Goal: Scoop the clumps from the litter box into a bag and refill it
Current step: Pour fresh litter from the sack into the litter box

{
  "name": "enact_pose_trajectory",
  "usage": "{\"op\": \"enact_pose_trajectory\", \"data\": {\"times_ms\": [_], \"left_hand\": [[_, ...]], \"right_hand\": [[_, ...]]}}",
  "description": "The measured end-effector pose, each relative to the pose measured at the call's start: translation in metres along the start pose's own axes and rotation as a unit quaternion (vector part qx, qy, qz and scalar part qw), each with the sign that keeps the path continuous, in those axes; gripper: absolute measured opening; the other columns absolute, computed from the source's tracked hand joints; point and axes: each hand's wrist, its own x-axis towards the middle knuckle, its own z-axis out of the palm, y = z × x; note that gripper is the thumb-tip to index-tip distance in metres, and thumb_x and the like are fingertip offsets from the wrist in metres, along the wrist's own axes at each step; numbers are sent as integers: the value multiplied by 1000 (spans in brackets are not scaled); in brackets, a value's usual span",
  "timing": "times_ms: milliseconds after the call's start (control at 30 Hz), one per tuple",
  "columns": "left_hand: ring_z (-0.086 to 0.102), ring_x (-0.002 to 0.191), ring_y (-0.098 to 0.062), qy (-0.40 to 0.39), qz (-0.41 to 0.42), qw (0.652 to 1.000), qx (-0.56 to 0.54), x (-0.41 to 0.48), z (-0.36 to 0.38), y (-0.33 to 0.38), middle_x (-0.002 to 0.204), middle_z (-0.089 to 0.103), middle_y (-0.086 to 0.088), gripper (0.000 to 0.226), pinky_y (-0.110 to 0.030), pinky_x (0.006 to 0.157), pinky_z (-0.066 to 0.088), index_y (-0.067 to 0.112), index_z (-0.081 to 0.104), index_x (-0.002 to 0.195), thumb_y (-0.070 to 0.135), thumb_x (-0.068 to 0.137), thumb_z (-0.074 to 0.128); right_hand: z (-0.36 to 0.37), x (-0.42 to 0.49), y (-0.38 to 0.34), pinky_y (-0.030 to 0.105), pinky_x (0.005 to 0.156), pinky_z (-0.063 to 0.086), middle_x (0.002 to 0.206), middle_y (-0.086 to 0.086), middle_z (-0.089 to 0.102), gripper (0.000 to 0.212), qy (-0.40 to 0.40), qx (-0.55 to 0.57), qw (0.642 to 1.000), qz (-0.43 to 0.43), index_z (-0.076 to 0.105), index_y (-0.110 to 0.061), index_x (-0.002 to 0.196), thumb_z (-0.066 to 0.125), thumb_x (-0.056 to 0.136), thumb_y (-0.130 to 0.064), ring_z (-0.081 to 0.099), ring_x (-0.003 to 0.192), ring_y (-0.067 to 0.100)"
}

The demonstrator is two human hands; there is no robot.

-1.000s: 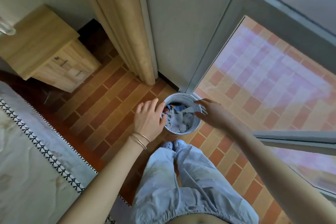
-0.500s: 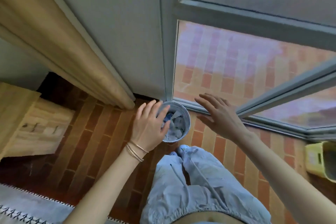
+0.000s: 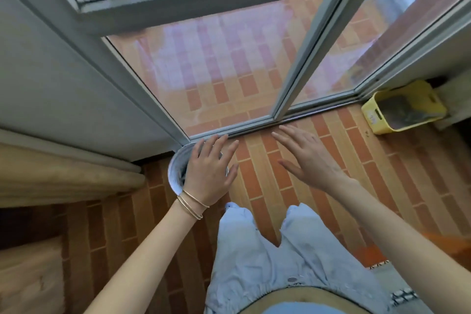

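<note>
A yellow litter box (image 3: 374, 116) with grey litter inside stands on the brick floor at the right, in the corner by the glass door. My left hand (image 3: 210, 171), fingers spread and holding nothing, hovers over a small white waste bin (image 3: 177, 168) that it mostly hides. My right hand (image 3: 309, 158) is open too, fingers apart, above bare floor between the bin and the litter box. No bag or scoop is in view.
A sliding glass door with a grey frame (image 3: 290, 99) runs along the far side. A beige curtain (image 3: 63, 176) hangs at the left. My legs in light blue trousers (image 3: 270, 257) stand below the hands. A patterned rug edge (image 3: 405, 296) shows at the lower right.
The view has swung right, so the yellow litter box is now fully in sight. Both hands have come off the waste bin, and the right hand has moved rightward over the floor.
</note>
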Motion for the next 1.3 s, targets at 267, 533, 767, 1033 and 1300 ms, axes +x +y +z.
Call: {"op": "enact_pose_trajectory", "data": {"times_ms": [267,533,767,1033,1300], "left_hand": [[50,119,-28,1,107,994,-1,45,9,76,127,58,-8,48,-42,102,29,18,58,126,41,88,39],[50,121,-28,-45,135,990,-17,68,29,169,131,56,-8,47,-46,102,37,19,55,129,41,89,43],[50,121,-28,-78,166,983,-17,97,51,282,130,56,-7,48,-45,102,37,21,55,128,43,89,41],[53,119,-28,-80,233,969,-15,145,52,361,128,58,-6,47,-45,98,41,21,56,128,43,90,38],[55,117,-28,-96,308,946,-18,211,60,409,127,59,-7,46,-47,97,43,21,56,127,42,91,39]], "right_hand": [[-3,-73,55,48,102,38,140,11,45,56,19,15,997,75,41,-16,136,59,86,-33,41,130,28],[-24,-151,122,45,104,37,140,8,45,56,24,11,993,113,40,-18,138,59,87,-31,43,128,24],[-42,-222,205,41,104,34,140,4,44,57,27,12,987,161,34,-23,140,57,89,-32,43,127,21],[-69,-272,271,44,100,37,135,6,49,51,56,31,977,202,42,-19,136,58,89,-30,47,124,22],[-83,-290,316,41,103,34,137,3,48,50,88,52,954,281,43,-21,135,58,89,-31,46,124,18]]}}
